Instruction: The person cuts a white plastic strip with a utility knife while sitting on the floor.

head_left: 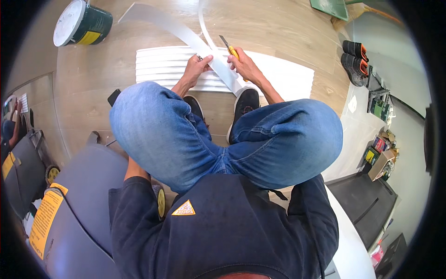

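Observation:
A long pale strip (179, 31) runs slantwise from the far left toward my right shoe (246, 100), which is at its near end. My left hand (197, 69) pinches the strip's left edge between thumb and fingers. Beside that hand's fingers is a small dark-and-metal bit, too small to name. In my right hand (245, 64) is a yellow utility knife (232, 50), its dark blade pointing away from me and apart from the strip. A narrow white offcut (202, 21) curls away from the strip at the far side. Underneath lies a white ribbed panel (158, 65).
A smooth white sheet (292, 76) extends right of the ribbed panel. At the far left a dark bucket (96, 28) lies tilted. Dark boots (355, 65) stand by the right wall. A grey wheeled machine (88, 186) is close on my left; a phone-like black object (114, 97) is near my knee.

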The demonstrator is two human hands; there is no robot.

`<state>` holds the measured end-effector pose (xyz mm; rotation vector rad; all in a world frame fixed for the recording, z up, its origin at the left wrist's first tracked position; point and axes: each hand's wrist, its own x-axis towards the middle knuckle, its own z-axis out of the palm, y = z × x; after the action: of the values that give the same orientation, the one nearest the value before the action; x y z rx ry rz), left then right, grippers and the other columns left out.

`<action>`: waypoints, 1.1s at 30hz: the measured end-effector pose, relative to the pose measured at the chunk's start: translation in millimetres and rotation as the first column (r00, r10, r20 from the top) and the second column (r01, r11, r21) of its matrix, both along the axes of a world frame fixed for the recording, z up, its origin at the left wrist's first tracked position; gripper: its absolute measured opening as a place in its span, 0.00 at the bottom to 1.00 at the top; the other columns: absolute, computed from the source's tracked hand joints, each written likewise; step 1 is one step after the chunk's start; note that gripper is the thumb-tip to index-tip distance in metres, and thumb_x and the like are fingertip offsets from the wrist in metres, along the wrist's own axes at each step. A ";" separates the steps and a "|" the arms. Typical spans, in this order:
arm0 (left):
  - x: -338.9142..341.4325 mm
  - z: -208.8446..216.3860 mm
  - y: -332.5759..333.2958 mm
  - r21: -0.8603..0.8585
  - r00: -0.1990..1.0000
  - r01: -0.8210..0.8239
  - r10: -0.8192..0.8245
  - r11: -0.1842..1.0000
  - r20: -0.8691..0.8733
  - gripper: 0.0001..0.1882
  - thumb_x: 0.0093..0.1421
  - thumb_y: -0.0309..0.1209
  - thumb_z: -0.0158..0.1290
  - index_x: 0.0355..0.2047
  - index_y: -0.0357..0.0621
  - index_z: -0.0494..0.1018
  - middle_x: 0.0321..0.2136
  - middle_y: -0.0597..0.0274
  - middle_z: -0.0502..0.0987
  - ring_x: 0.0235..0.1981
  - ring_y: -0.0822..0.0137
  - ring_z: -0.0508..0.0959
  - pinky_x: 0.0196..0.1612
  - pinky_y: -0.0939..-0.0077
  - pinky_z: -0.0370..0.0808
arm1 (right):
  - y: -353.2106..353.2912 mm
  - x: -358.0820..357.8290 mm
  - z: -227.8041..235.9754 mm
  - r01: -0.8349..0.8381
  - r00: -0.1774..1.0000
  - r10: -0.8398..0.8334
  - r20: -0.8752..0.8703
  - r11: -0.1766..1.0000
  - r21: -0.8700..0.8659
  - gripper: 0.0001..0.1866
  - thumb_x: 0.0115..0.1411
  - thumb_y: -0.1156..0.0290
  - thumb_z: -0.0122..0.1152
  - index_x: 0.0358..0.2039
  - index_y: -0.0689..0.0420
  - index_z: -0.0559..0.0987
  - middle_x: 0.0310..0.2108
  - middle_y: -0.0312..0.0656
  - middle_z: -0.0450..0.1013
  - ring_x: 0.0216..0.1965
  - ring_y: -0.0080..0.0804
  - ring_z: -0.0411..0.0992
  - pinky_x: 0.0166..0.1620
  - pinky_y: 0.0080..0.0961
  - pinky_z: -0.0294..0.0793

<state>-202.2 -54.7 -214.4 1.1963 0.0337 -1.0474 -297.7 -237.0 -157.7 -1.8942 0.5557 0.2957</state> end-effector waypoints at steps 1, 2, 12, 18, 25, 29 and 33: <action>0.4 0.4 0.3 0.016 1.000 0.000 0.000 1.000 0.006 0.16 0.62 0.31 0.52 0.46 0.32 0.69 0.41 0.54 0.76 0.42 0.64 0.78 0.46 0.68 0.78 | 1.8 -2.4 3.7 -0.020 0.999 0.020 0.045 1.000 0.005 0.22 0.63 0.60 0.49 0.52 0.63 0.65 0.31 0.50 0.75 0.29 0.37 0.75 0.37 0.34 0.73; 0.9 0.6 0.3 0.016 1.000 -0.009 0.008 1.000 0.016 0.16 0.62 0.31 0.52 0.45 0.31 0.69 0.40 0.53 0.76 0.41 0.64 0.78 0.45 0.68 0.79 | 3.5 -4.7 7.0 -0.059 0.998 0.060 0.022 0.998 -0.038 0.21 0.64 0.61 0.48 0.51 0.63 0.65 0.31 0.51 0.75 0.29 0.41 0.75 0.37 0.35 0.72; 1.3 -8.7 0.5 0.040 0.996 -0.022 0.019 0.999 0.082 0.15 0.60 0.32 0.54 0.42 0.32 0.70 0.37 0.54 0.77 0.37 0.67 0.79 0.40 0.74 0.80 | 15.0 -3.3 22.8 -0.288 0.957 0.265 -0.119 0.921 -0.261 0.16 0.66 0.62 0.44 0.49 0.58 0.65 0.30 0.59 0.75 0.34 0.57 0.74 0.36 0.48 0.70; 1.9 -4.1 3.9 0.082 0.994 0.004 -0.013 0.997 0.110 0.16 0.61 0.33 0.53 0.44 0.34 0.70 0.38 0.56 0.77 0.39 0.67 0.78 0.42 0.73 0.79 | 15.5 9.6 33.4 -0.325 0.946 0.293 -0.141 0.870 -0.370 0.15 0.65 0.62 0.45 0.47 0.58 0.66 0.30 0.59 0.75 0.35 0.58 0.73 0.37 0.51 0.70; 0.3 1.2 3.1 0.046 0.996 0.000 -0.005 0.999 0.091 0.17 0.62 0.34 0.52 0.46 0.33 0.69 0.39 0.56 0.76 0.39 0.67 0.77 0.42 0.74 0.79 | 12.6 12.9 38.2 -0.335 0.942 0.297 -0.158 0.876 -0.346 0.16 0.65 0.62 0.44 0.49 0.58 0.66 0.31 0.60 0.75 0.36 0.60 0.73 0.39 0.51 0.69; 0.0 4.9 4.3 0.056 0.993 -0.021 0.015 0.998 0.113 0.18 0.62 0.34 0.52 0.45 0.31 0.68 0.39 0.54 0.75 0.39 0.66 0.78 0.41 0.73 0.79 | 13.5 13.6 37.6 -0.301 0.953 0.277 -0.121 0.897 -0.324 0.18 0.65 0.62 0.44 0.51 0.58 0.66 0.32 0.61 0.75 0.36 0.60 0.73 0.40 0.51 0.69; -0.1 7.6 4.4 0.082 0.991 -0.011 0.000 0.997 0.133 0.18 0.62 0.33 0.52 0.45 0.30 0.67 0.39 0.52 0.75 0.39 0.64 0.78 0.42 0.73 0.80 | 11.6 12.2 32.8 -0.359 0.933 0.326 -0.152 0.855 -0.374 0.17 0.65 0.61 0.45 0.48 0.59 0.67 0.31 0.61 0.75 0.36 0.60 0.73 0.40 0.50 0.70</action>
<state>-202.3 -50.2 -206.8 1.3383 -0.0237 -0.9668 -285.5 -225.4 -124.9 -2.3903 0.3430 0.5298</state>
